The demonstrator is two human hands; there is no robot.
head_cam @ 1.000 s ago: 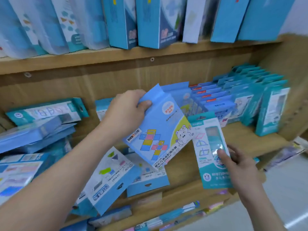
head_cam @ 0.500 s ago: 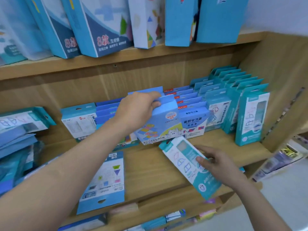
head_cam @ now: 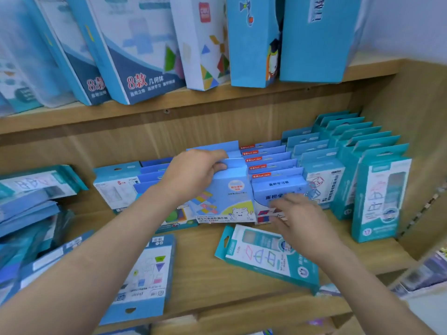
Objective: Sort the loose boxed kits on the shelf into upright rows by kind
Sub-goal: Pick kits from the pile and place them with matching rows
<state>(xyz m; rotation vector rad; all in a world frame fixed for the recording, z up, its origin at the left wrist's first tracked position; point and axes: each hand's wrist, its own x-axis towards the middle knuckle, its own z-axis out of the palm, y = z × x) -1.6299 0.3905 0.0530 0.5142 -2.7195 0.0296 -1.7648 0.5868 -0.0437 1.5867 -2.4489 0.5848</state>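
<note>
Left grip (head_cam: 193,172) grasps the bear box (head_cam: 227,199) by its top edge, at the front of the centre row on the shelf (head_cam: 200,267). Right grip (head_cam: 300,221) released, blurry, fingers flat by blue box (head_cam: 275,187) at 3 o'clock. Seat bear box upright, flush; brace neighbours. Teal box (head_cam: 263,257) flat at 5 o'clock, unsorted.

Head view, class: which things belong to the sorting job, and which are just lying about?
Job: left hand gripping the bear-print kit; right hand; teal kit lying flat; blue kit lying flat; upright teal row.
Lying about: large boxes on the upper shelf.
</note>
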